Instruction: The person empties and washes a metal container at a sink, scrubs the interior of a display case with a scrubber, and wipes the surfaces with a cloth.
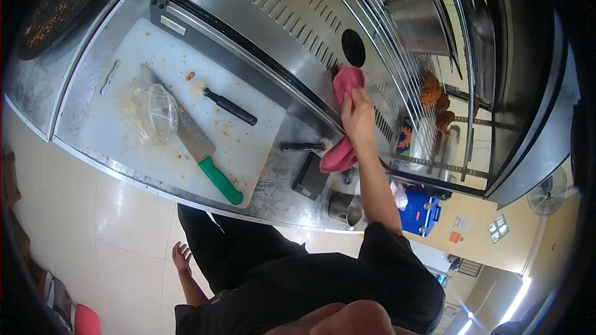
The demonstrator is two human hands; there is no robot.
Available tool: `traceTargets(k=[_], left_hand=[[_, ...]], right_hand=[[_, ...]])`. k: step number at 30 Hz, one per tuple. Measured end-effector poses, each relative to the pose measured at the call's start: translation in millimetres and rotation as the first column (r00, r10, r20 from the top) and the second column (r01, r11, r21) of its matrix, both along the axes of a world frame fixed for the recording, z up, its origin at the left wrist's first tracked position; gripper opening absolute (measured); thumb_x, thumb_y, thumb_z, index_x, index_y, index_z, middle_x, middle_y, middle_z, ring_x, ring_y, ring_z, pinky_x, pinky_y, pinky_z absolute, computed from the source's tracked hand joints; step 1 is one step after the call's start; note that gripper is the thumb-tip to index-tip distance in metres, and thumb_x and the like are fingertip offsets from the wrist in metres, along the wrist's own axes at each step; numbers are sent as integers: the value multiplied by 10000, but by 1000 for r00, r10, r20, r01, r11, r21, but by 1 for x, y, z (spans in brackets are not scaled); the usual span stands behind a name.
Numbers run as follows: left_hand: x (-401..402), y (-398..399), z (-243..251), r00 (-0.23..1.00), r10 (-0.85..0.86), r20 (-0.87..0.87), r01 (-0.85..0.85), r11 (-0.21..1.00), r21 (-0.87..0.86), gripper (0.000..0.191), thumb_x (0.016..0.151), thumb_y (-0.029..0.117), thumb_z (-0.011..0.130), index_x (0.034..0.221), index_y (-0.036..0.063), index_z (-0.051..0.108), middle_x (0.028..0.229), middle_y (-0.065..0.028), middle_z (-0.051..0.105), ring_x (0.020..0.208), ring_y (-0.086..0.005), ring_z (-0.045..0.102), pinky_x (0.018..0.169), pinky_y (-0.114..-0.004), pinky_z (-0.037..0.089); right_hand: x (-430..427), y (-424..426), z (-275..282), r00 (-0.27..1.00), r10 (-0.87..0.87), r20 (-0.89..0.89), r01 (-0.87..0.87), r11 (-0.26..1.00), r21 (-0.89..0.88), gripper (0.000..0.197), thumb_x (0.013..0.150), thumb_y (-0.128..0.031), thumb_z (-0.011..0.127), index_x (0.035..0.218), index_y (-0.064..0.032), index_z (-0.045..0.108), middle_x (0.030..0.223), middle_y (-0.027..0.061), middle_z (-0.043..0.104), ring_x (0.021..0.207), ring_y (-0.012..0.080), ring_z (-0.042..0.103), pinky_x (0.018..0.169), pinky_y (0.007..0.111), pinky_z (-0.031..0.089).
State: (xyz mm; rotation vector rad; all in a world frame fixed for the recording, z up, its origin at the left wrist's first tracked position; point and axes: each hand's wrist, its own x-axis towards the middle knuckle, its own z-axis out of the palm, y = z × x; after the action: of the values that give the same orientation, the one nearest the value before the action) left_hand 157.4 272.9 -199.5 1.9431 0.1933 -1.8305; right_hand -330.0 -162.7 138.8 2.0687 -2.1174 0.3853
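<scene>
My right hand grips a pinkish-red cloth against the slotted steel base of a food display cabinet; part of the cloth hangs over the front edge. My left hand hangs beside my body, fingers apart, holding nothing. On a crumb-strewn white cutting board lie a green-handled chef's knife, a black-handled utensil and a crumpled clear plastic bag partly over the knife blade. Another black-handled utensil lies right of the board, near the cloth's hanging end.
A steel cup and a dark box-like device stand near the counter edge. Above the cabinet base, a wire rack holds browned food pieces and a metal container. A dark, crumb-covered pan is at upper left.
</scene>
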Motion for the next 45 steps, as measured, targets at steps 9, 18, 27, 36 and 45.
traceTargets(k=[9, 18, 27, 36, 45], left_hand=[[-15, -5, -8, 999, 1, -45, -4, 998, -59, 432, 946, 413, 390, 1270, 137, 459, 1168, -85, 562, 1060, -228, 528, 854, -396, 424], [-12, 6, -4, 998, 57, -3, -57, 998, -8, 393, 948, 380, 403, 1242, 129, 475, 1125, -93, 571, 991, -216, 566, 825, -382, 465], [-11, -6, -8, 1000, -4, -15, 4, 1000, -23, 388, 947, 386, 402, 1236, 139, 481, 1114, -88, 573, 959, -211, 563, 819, -377, 450], [-12, -17, 0, 997, -73, -17, 73, 997, 2, 351, 939, 348, 416, 1207, 138, 501, 1054, -65, 587, 928, -193, 554, 791, -370, 451], [-14, -126, 105, 960, -273, -58, 243, 921, -305, 396, 944, 381, 431, 1251, 134, 471, 1115, -116, 581, 985, -232, 565, 835, -386, 464]], right_hand=[[-8, -17, 0, 995, 0, -98, 0, 1000, -5, 188, 822, -58, 530, 975, 37, 585, 916, 245, 580, 869, 424, 567, 739, 429, 468], [-58, 53, 34, 491, -136, 860, 441, 890, -111, 315, 963, -188, 422, 1145, 39, 541, 1096, 147, 612, 962, 230, 589, 871, 363, 447], [-54, -6, -12, 991, 66, 115, -95, 959, 266, 493, 941, -244, 447, 1379, -36, 359, 1435, 180, 334, 1344, 302, 294, 1100, 349, 213], [16, 35, 3, 964, 44, 262, -68, 994, 84, 304, 861, -84, 536, 1161, -61, 580, 1158, 161, 591, 1081, 334, 556, 965, 379, 409], [161, 113, 38, 538, 109, 836, -558, 789, 256, 253, 866, -112, 565, 1114, -63, 564, 1042, 125, 575, 926, 290, 590, 803, 343, 470]])
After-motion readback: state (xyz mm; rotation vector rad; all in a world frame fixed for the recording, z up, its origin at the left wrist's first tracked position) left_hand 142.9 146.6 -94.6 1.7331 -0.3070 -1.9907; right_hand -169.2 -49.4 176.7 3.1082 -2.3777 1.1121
